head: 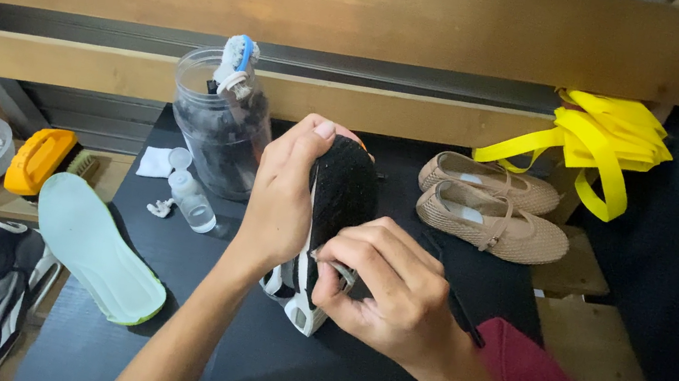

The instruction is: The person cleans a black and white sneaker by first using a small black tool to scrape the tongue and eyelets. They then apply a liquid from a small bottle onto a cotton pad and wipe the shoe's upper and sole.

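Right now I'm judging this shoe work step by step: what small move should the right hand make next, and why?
Probably a short stroke along the sole edge. The left hand grips the black shoe upright by its toe, while the right hand pinches a thin tool against the white sole; its tip is hidden, so that is only a guess.

Bare black tabletop (256,360) lies open near the front edge, below the black shoe (335,208). To the left, the pale green insole (98,249), small bottle (193,199) and clear jar (216,129) crowd the way. To the right, beige flat shoes (493,207) block the far corner; a wooden beam (325,0) closes overhead.
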